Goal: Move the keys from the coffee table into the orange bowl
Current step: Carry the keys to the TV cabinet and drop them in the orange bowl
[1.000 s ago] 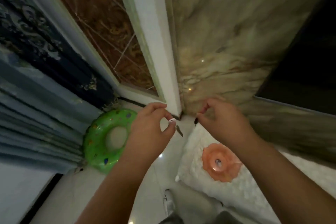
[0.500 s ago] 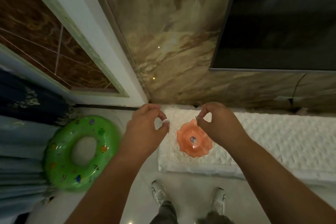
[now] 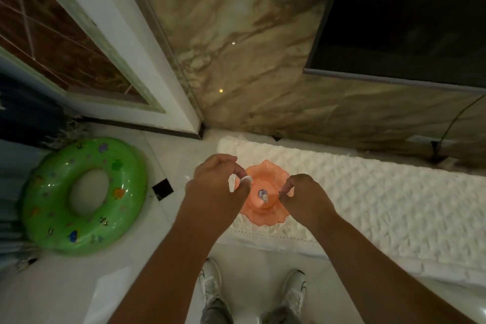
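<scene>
The orange bowl with a wavy rim stands on a white textured cloth. A small metallic piece shows at the bowl's centre; I cannot tell whether it lies there or hangs. My left hand hovers over the bowl's left rim and pinches a white key ring between thumb and fingers. Over the right rim, my right hand is pinched on a small dark bit of the keys. Most of the keys are hidden by my fingers.
A green inflatable swim ring lies on the pale floor to the left. A marble wall and a dark screen rise behind the cloth. My two white shoes stand just below the cloth's front edge.
The view has swung right and down, so the bowl now sits directly under my hands. Both hands have lowered over the bowl's rim, still pinched.
</scene>
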{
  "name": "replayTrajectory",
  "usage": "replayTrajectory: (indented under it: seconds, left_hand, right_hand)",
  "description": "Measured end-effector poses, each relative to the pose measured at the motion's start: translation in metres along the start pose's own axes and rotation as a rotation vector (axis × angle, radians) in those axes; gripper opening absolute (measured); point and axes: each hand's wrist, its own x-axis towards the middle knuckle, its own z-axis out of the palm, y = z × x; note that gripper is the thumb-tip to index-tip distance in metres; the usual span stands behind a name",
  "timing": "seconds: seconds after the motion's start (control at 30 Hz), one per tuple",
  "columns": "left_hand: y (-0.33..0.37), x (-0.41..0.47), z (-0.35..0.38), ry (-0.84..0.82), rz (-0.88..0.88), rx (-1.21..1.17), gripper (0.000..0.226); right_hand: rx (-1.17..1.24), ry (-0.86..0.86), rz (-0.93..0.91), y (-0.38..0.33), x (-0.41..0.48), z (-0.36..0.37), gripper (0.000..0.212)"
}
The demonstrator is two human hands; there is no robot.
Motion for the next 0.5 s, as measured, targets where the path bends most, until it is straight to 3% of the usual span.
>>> replayTrajectory:
  seconds: [0.2, 0.5]
  left_hand:
    - [-0.044, 0.023, 0.065, -0.11, -0.096, 0.048, 0.006]
    - [-0.096, 0.041, 0.146, -0.191, -0.148, 0.093, 0.012]
  right_hand:
    - [-0.036, -0.047, 0.064, 0.046, 0.033, 0.066, 0.01]
    - [-0.143, 0.077, 0.02, 0.085, 0.067, 0.132, 0.006]
